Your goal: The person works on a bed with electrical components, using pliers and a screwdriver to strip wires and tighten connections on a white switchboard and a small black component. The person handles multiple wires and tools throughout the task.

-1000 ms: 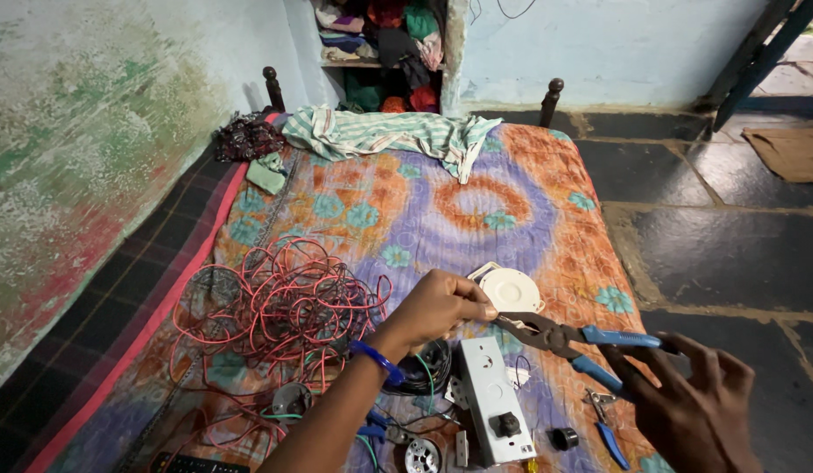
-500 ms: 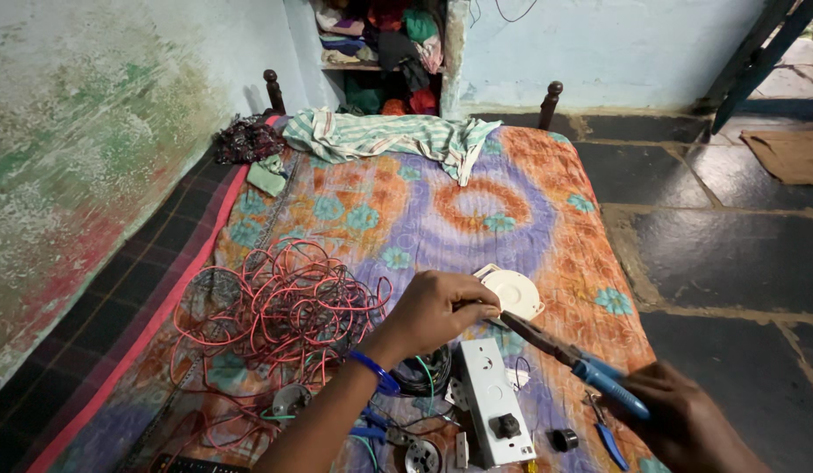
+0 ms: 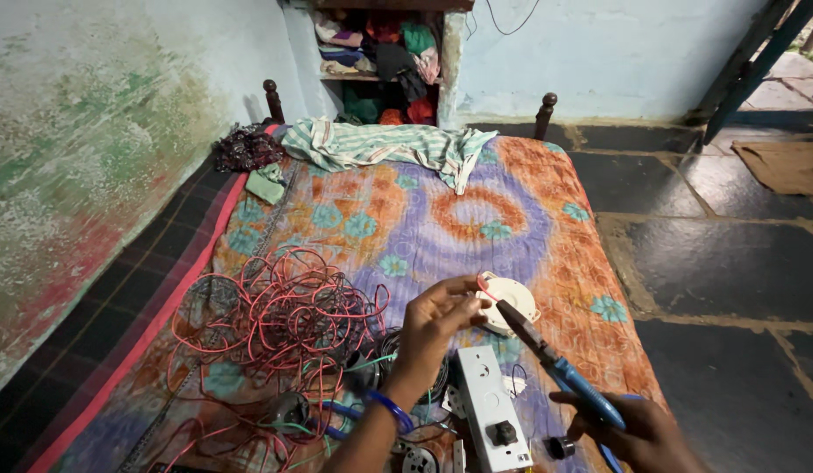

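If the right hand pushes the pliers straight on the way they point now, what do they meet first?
Probably the red wire end pinched by the left hand, just at the plier tips. The right hand aims them up-left; the round white plate lies right behind, though depth is unclear.

Single head cam, looks down fwd over bed, hands close at bottom edge.

Striped cloth lies crumpled at far end of patterned bedspread, w/ small green pouch near left edge. Tangle of red & pink wire sits mid-left; shelf of folded clothes behind bed.
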